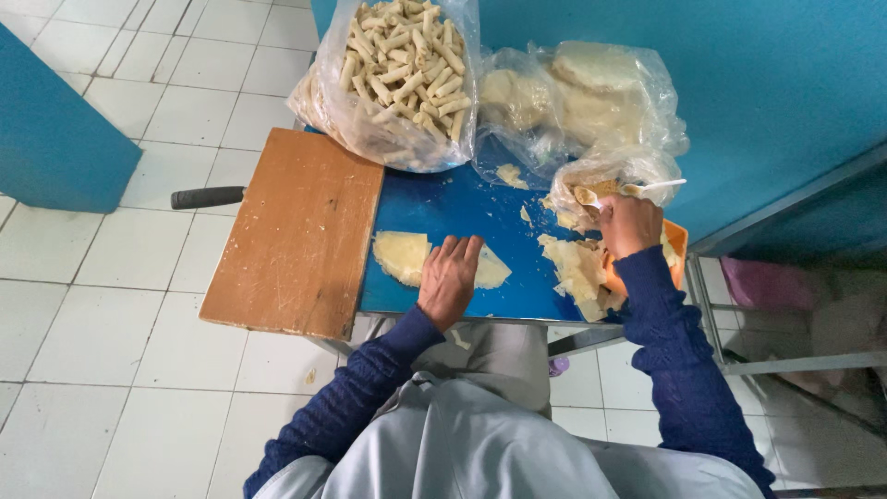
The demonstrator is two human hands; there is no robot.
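Head view shows the left hand (450,277) pressed flat, grip wide, on the pastry sheet (407,256) at desk (453,208) centre, while the right hand (628,225), grip closed around a white spoon (647,188), works at 2 o'clock; pressing steadily should keep the sheet still.

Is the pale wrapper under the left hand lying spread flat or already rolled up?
Spread flat. The wrapper lies open on the blue table, with the left hand pressing on its middle.

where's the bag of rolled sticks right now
In the head view, the clear bag of rolled sticks sits at the far edge of the blue table, left of centre, just beyond the wooden board and beside the bag of dough sheets.
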